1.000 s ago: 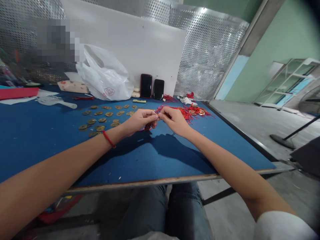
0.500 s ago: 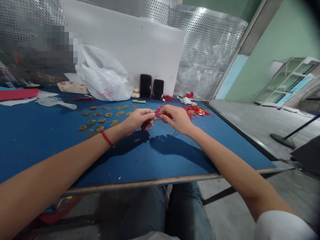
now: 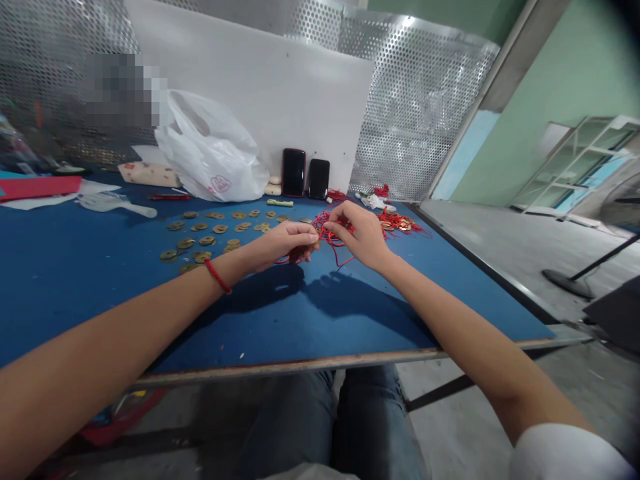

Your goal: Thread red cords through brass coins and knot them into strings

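pinching red cord with left hand and right hand, above bench, near loose holed coins; could slip from fingertip grip or snag among tangled red strands beyond.

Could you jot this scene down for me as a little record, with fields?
Left hand: pinching red cord; red bracelet on wrist
Right hand: fingertips near the cord, grip unclear
Surface: blue tabletop
Left of hands: brassy holed coins, spread about
Right of hands: tangled red strings
Behind: white plastic bag, two dark phone-like devices
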